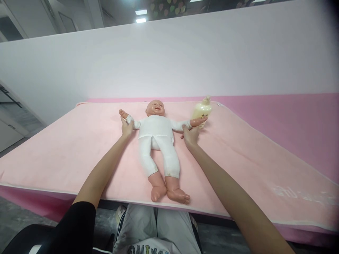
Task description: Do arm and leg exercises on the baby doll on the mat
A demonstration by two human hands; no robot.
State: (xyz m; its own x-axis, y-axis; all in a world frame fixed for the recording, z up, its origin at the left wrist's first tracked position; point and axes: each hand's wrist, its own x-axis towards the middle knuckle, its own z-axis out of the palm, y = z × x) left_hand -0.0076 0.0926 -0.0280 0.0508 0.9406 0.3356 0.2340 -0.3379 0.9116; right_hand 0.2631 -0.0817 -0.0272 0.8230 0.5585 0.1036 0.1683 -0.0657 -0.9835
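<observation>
A baby doll (156, 128) in a white body suit lies on its back on the pink towel (225, 169), head at the far side and bare feet toward me. Its arms are stretched out to both sides. My left hand (127, 128) is closed around the doll's forearm on the left, near the wrist. On the other side my right hand (191, 135) grips the doll's other forearm from below, with the doll's hand sticking out past my fingers. Right behind that doll hand stands a pale yellow pump bottle (203, 108), partly covered by it.
The towel covers a pink padded table (304, 123) whose near edge runs just above my lap. A white partition wall (169, 60) rises behind the table. A black chair part (34, 236) shows at the lower left.
</observation>
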